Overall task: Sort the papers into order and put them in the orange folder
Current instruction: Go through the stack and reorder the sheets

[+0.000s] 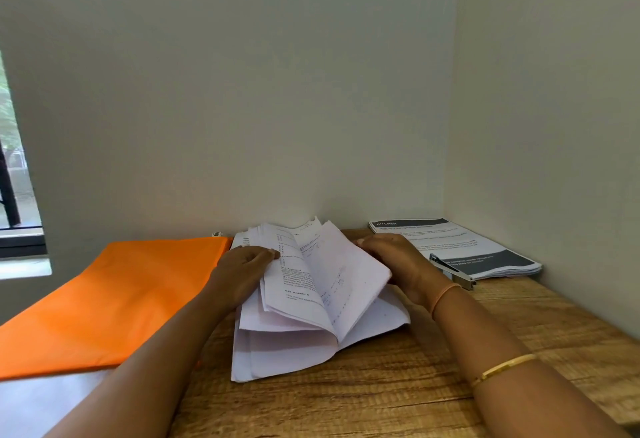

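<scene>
Fingers (268, 253) of left hand (242, 266) pinch lifted papers (311, 302) | right hand (393, 255) curls behind turned pages | orange folder (121, 299) just left, long axis diagonal | left hand nearer

Wooden table (381, 385): brown grain top, set into a room corner. Printed stack (485, 247): a pile of white sheets with dark header and footer bands, headed "KITCHEN", lay flat at the table's far right corner, close to both walls. Stapler (450, 269): metal, rested on the near left edge of that stack. Back wall (242, 91) and side wall (554, 126): plain, pale. Window (17, 195): dark-framed, at far left, greenery showed beyond.
</scene>
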A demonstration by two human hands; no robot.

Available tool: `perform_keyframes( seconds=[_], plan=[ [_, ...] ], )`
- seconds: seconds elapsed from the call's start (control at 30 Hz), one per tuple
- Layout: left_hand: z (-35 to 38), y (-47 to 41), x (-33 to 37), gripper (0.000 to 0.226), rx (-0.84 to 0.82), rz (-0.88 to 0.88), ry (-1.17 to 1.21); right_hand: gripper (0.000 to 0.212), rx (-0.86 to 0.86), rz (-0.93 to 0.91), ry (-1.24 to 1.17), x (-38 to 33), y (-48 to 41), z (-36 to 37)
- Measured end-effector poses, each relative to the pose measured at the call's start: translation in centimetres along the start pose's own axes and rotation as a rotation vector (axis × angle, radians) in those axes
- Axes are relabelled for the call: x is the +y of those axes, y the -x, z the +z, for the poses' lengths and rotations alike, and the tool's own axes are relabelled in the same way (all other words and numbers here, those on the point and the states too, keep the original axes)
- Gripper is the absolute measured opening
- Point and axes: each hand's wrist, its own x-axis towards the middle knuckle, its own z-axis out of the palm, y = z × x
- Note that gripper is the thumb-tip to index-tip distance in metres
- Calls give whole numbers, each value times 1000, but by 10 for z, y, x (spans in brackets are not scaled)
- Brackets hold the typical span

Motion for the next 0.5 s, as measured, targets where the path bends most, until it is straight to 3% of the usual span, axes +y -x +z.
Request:
perform_keyframes(
  seconds=[0.13, 0.33, 0.5],
  plan=[
    [0, 0, -1, 29, -5, -11, 15, 12, -76, 58, 34, 4, 1, 3],
    [0, 0, -2, 28, -5, -22, 39, 42, -75, 3, -8, 8, -4, 2],
    [1, 1, -1, 29, -8, -26, 45, 24, -50, -27, 89, 11, -8, 1]
  ],
)
